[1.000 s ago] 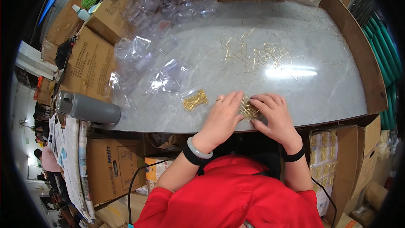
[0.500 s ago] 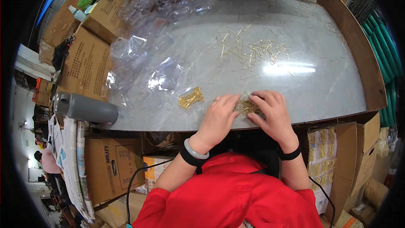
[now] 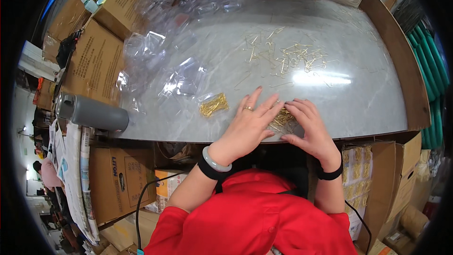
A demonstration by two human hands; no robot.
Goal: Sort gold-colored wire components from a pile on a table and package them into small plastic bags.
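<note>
Near the table's front edge lies a small pile of gold wire hooks [image 3: 282,119] between my two hands. My left hand [image 3: 247,127] is at the pile's left side, its fingers stretched and spread, with the fingertips reaching the hooks. From the right, my right hand [image 3: 312,130] curls its fingers and thumb around the pile, covering part of it. To the left sits a second bundle of gold hooks [image 3: 213,105], apart from both hands, on or in clear plastic. Loose wire hooks [image 3: 302,56] are scattered farther back on the grey tabletop [image 3: 363,108].
Clear plastic packs [image 3: 160,61] heap up over the left and far left of the table. A grey bottle [image 3: 96,113] lies at the left edge beside cardboard boxes [image 3: 92,68]. A cardboard wall [image 3: 398,61] borders the right side. Carded gold hooks [image 3: 357,170] stand in a box below.
My left hand's fingers have spread and lifted apart beside the hooks. My right hand stays around the pile with its thumb slightly lower. The view has shifted slightly.
</note>
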